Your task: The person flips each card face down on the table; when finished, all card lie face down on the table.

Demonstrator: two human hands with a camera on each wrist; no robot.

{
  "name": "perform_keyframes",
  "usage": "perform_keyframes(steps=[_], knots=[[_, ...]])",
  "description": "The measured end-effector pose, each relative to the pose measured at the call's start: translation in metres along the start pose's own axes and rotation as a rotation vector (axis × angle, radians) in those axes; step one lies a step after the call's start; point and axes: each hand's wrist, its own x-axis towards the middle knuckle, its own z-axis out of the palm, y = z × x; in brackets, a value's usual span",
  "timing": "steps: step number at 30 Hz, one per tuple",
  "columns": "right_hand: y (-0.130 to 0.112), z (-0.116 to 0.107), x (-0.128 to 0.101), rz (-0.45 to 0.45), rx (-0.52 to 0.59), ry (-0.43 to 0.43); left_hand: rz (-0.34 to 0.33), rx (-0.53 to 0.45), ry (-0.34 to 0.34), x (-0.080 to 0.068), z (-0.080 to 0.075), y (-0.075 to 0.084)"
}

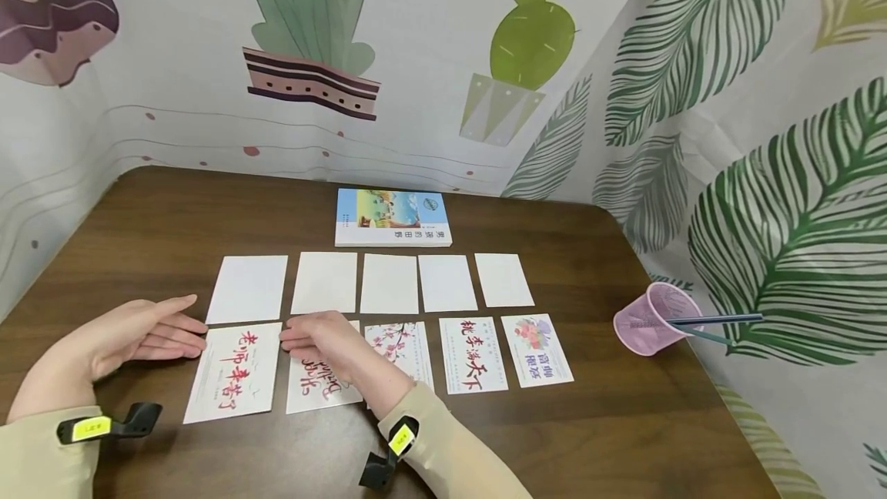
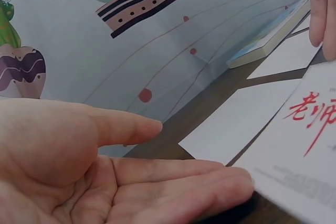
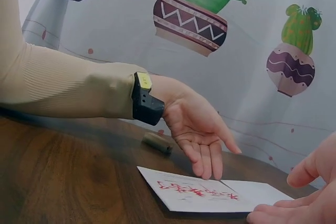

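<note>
A white card with red brush-style characters [image 1: 232,376] lies at the left end of the front row. My left hand [image 1: 148,337], fingers straight and palm turned inward, touches or nearly touches its left edge. Across from it, my right hand [image 1: 336,341] has its straight fingertips by the card's right edge. That hand hangs over a card with red lettering [image 1: 322,391] and partly hides it. A card with pink blossoms [image 1: 402,341] is partly covered by the right wrist. In the right wrist view, both hands flank the red-character card [image 3: 194,192], which lies flat.
Behind is a row of several blank white cards [image 1: 389,284], with a book [image 1: 393,218] farther back. Another red-character card [image 1: 473,356] and a flower card [image 1: 537,350] continue the front row. A pink mesh cup [image 1: 640,322] holding pens lies tipped at right.
</note>
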Motion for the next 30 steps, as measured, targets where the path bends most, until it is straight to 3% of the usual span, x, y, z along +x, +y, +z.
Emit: perform_keyframes(steps=[5,15,25,30], knots=[[0.0,0.004,-0.002,0.001,-0.023,0.005,0.001,-0.008,-0.002,0.0,-0.001,-0.002],[0.0,0.008,-0.002,-0.023,0.04,0.008,0.0,-0.04,-0.003,-0.001,-0.002,-0.001],[-0.002,0.003,-0.003,0.01,0.037,-0.002,-0.005,0.068,0.003,-0.015,-0.004,0.002],[-0.001,0.005,-0.004,0.005,0.028,-0.002,-0.009,0.072,-0.017,-0.011,-0.001,0.002]])
